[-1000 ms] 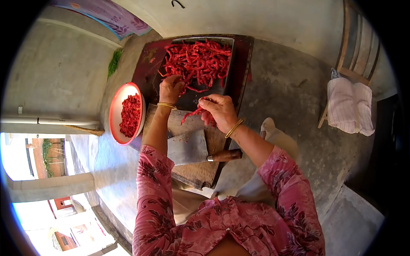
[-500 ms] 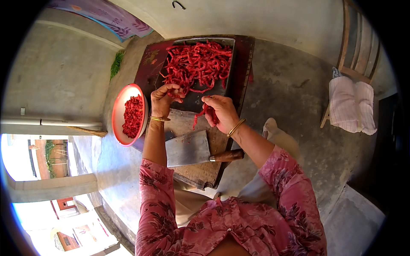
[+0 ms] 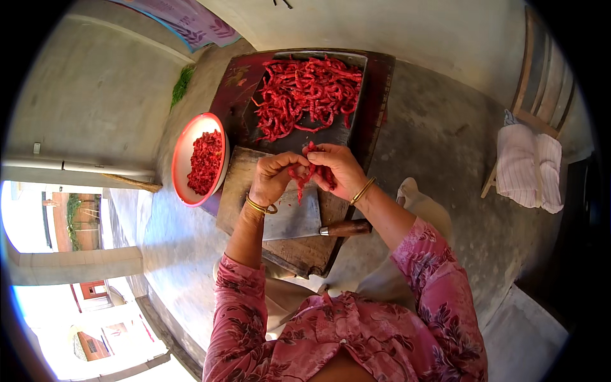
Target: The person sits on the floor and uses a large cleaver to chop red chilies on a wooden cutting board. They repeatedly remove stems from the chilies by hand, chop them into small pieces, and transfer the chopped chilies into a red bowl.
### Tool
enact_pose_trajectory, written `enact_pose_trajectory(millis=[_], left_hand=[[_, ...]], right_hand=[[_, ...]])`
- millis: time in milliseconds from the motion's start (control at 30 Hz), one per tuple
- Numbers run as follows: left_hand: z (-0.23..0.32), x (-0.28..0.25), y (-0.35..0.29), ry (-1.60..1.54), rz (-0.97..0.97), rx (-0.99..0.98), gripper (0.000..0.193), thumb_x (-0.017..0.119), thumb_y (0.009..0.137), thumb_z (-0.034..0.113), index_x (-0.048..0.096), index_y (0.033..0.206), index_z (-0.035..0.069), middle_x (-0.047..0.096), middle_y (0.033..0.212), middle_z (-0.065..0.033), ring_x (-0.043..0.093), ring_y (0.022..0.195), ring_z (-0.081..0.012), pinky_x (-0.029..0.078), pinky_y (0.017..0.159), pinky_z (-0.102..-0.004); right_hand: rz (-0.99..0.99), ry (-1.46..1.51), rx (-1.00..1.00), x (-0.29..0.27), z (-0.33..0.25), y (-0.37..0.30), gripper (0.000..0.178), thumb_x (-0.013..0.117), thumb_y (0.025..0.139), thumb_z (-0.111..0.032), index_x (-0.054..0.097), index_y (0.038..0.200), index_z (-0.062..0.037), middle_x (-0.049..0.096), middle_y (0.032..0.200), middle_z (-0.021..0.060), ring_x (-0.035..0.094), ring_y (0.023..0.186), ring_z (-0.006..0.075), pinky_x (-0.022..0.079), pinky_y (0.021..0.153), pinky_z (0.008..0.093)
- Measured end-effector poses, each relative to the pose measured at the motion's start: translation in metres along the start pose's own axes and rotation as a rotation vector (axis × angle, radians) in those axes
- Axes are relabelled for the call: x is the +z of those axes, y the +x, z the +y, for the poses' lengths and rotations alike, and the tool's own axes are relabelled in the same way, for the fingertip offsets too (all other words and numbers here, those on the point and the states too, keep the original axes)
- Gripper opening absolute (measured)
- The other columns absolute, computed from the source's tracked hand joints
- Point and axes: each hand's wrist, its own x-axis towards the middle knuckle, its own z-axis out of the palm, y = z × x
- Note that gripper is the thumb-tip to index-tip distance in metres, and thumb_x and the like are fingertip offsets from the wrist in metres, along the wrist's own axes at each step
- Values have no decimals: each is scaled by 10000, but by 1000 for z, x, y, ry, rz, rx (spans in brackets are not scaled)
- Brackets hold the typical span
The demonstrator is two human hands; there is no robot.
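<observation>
Red peppers up front, a limp little bunch slung between the two hands, right above the cleaver: the right hand has its fingers curled round most of them, and the left hand pinches at the dangling end with thumb and fingertips. Here's the danger spot, I'd say: too loose a pinch on those twisty ends and a strand could slip out and drop onto the steel. Just beneath, that cleaver lies flat across the cutting board, and look at the handle, poking out past the board's right edge; a bump from a passing arm could swing it round or tip it off, and fingers coming down carelessly could meet the blade. Over to the left, the basin, white inside with a red rim, sits close beside the board, its support hidden, so a nudge might spill it. Now for looks: in the hands they're deep red, wrinkled, soft-seeming; in the basin the chopped bits make a rough, moist-looking heap; and farthest off, in the dark tray on the dark red table, the whole ones pile up long, curled and tangled, a few straggling toward the near end.
</observation>
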Motion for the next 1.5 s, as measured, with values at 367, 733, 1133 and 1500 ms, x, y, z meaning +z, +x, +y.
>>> enact_pose_trajectory(millis=[367,733,1133,1500], left_hand=[[-13,-33,26,-62,-150,-155,234,534,839,-79,633,1044,-23,633,797,-52,597,671,-103,501,567,-232],[-96,-62,88,1258,283,-199,358,738,665,306,619,905,69,609,919,-169,606,885,-367,489,757,-466],[-53,-38,91,30,175,-164,121,658,805,56,650,881,-38,655,781,-73,619,668,-121,540,537,-269],[-69,-31,51,-7,329,2,143,656,808,0,664,950,-14,634,849,-44,614,722,-103,571,589,-249]], right_hand=[[155,-122,-50,-2,0,0,151,622,852,-152,573,768,-36,541,608,28,435,364,77,273,302,217],[185,-115,11,-4,0,0,191,577,874,-156,561,755,-7,546,608,57,436,361,104,296,304,238],[226,-146,0,-5,-4,-2,185,591,851,-168,537,735,-34,525,580,47,433,360,108,252,306,248],[243,-108,-24,0,-1,-4,150,606,857,-161,558,782,-40,549,633,44,474,400,104,271,320,237]])
